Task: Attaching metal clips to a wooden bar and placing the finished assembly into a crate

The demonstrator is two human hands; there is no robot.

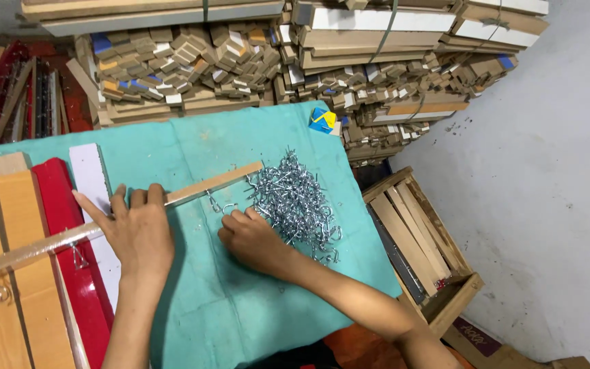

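Slat [199,190]: your left hand [138,229] presses it flat, fingers spread; right hand [250,236], curled, picks at hooks [295,198] near the table's right edge.

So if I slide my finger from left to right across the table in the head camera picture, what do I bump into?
Cardboard strips → red board → white board → left hand on the wooden strip → right hand → pile of metal hooks → wooden crate.
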